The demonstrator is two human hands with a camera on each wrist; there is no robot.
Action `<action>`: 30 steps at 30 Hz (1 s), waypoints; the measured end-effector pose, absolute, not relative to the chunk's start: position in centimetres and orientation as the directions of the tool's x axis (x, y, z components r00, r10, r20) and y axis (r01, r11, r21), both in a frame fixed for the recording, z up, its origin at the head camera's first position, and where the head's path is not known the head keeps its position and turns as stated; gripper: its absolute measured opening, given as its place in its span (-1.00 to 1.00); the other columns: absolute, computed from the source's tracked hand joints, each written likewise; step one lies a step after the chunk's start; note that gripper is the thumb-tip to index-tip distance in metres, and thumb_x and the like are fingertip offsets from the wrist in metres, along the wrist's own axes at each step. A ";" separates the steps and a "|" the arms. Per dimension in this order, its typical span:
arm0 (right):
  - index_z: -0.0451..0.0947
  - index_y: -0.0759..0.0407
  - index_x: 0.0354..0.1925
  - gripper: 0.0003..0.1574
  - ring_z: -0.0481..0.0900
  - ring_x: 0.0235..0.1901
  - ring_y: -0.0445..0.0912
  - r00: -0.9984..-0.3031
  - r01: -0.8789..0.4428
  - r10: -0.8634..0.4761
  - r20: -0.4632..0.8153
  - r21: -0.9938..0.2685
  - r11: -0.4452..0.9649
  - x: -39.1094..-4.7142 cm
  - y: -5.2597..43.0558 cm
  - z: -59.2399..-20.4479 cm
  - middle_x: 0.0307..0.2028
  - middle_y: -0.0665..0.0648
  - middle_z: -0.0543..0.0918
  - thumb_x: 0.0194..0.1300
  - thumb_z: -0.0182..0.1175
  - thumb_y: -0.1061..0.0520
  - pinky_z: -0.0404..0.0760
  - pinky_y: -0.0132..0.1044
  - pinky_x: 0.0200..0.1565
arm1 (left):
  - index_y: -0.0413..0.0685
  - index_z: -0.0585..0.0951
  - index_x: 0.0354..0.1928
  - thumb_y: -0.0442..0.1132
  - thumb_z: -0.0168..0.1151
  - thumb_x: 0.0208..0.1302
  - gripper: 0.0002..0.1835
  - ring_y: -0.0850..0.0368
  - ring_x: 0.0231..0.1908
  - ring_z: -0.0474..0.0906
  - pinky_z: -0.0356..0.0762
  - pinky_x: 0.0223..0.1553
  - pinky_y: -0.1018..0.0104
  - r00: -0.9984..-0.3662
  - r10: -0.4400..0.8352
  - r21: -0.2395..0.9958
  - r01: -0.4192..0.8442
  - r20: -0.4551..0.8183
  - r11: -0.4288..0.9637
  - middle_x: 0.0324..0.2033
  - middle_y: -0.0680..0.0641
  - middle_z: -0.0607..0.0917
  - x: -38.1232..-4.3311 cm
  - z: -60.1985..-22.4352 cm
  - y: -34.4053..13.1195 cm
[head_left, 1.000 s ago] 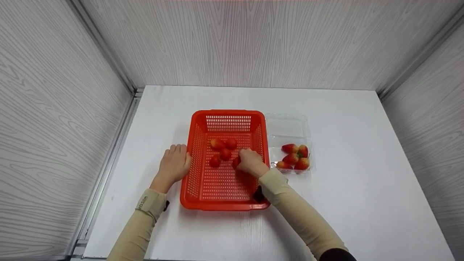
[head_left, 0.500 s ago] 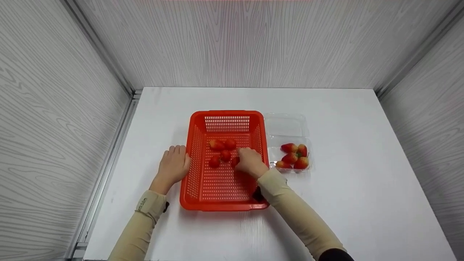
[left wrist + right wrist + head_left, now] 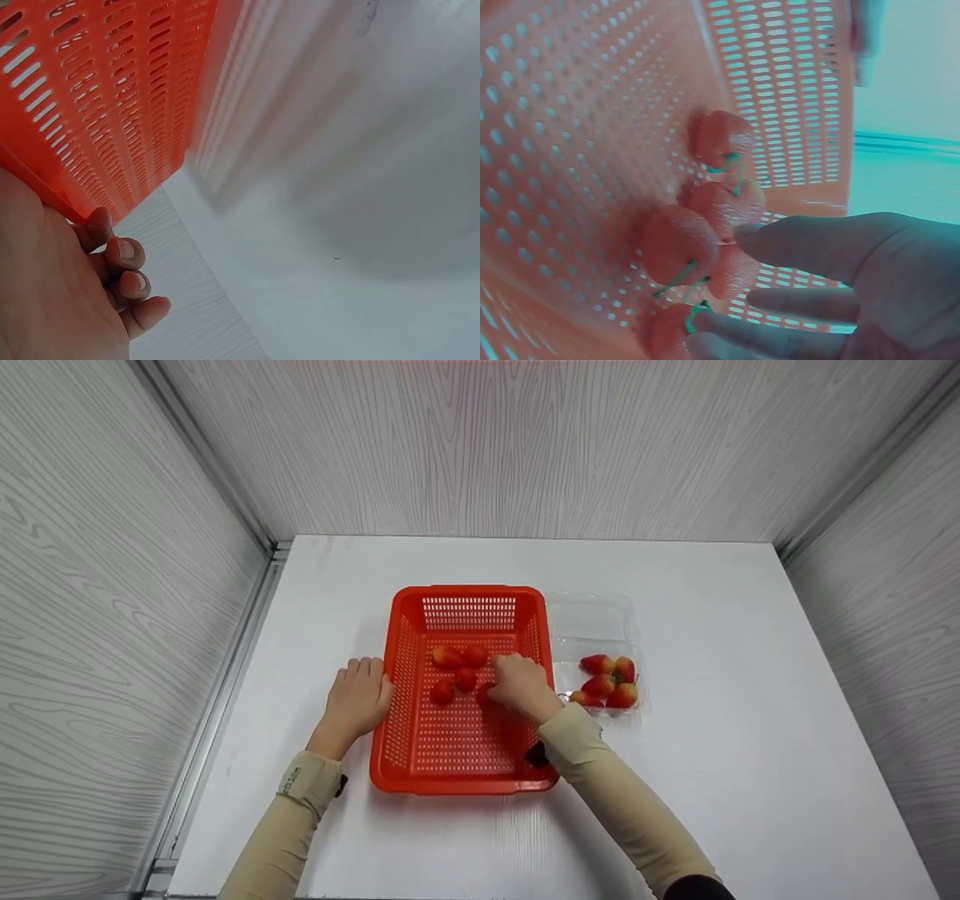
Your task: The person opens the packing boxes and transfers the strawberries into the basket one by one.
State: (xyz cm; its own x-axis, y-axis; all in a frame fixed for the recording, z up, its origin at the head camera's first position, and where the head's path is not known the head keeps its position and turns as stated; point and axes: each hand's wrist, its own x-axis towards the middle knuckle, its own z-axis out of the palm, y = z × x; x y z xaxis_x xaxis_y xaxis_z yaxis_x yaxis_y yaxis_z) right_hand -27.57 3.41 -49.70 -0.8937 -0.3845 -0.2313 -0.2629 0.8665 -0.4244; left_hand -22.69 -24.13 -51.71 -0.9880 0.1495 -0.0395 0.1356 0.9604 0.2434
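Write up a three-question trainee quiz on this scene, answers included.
1. Where is the clear container? A) inside the basket; B) to the right of the basket; C) underneath the basket.
2. True or false: the left hand touches the basket's left side.
3. How many red fruits show inside the basket, near the right hand?
Key: 1. B. 2. True. 3. Five.

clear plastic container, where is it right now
In the head view, the clear plastic container lies open on the white table, just to the right of the red basket, with red-and-yellow fruits in its nearer half.
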 end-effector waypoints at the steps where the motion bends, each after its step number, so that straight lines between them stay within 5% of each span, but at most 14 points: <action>1: 0.64 0.20 -0.12 -0.69 0.51 -0.47 -0.02 -0.896 -0.265 -0.385 -0.223 -0.427 0.865 -27.7 3.5 -49.4 -0.42 0.11 0.63 0.17 0.38 0.12 0.56 -0.14 -0.40 | -0.24 0.38 -0.12 -0.13 -0.23 0.47 -0.70 -0.11 -0.23 0.29 0.30 -0.14 -0.01 -0.988 0.150 0.243 0.137 -0.036 0.960 -0.30 -0.18 0.40 -22.7 -51.7 -24.1; 10: 0.65 0.26 -0.02 -0.60 0.60 -0.32 0.06 -0.917 -0.258 -0.372 -0.142 -0.502 0.826 -28.7 4.9 -46.7 -0.21 0.23 0.70 0.15 0.36 0.15 0.61 -0.01 -0.21 | -0.24 0.39 -0.16 -0.15 -0.22 0.46 -0.72 -0.12 -0.27 0.29 0.30 -0.17 -0.02 -0.988 0.152 0.234 0.143 -0.018 0.962 -0.34 -0.18 0.39 -22.6 -51.9 -24.1; 20: 0.62 0.32 -0.08 -0.70 0.50 -0.55 -0.05 -0.941 -0.304 -0.333 0.059 -0.579 0.756 -30.4 8.7 -44.3 -0.45 0.19 0.66 0.26 0.24 0.18 0.49 -0.19 -0.46 | -0.23 0.38 -0.15 -0.15 -0.19 0.46 -0.74 -0.10 -0.28 0.28 0.29 -0.19 0.00 -0.990 0.143 0.244 0.135 -0.018 0.960 -0.34 -0.16 0.38 -22.6 -52.0 -24.2; 30: 0.61 0.32 -0.04 -0.68 0.66 -0.32 0.12 -0.971 -0.200 -0.239 0.007 -0.575 0.793 -31.4 14.3 -44.4 -0.28 0.31 0.70 0.28 0.24 0.17 0.64 -0.01 -0.22 | -0.24 0.39 -0.13 -0.13 -0.20 0.47 -0.71 -0.11 -0.26 0.29 0.30 -0.16 0.00 -0.990 0.139 0.256 0.130 -0.019 0.958 -0.32 -0.17 0.40 -22.5 -52.1 -24.1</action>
State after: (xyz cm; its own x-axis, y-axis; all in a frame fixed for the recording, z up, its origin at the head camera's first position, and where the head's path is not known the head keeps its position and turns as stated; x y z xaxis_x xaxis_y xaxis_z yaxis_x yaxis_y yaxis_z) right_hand -31.43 14.26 -44.43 -0.9710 -0.2392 0.0073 -0.1997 0.7932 -0.5753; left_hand -22.47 -24.14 -52.13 -0.9901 0.1392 -0.0186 0.1299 0.9578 0.2563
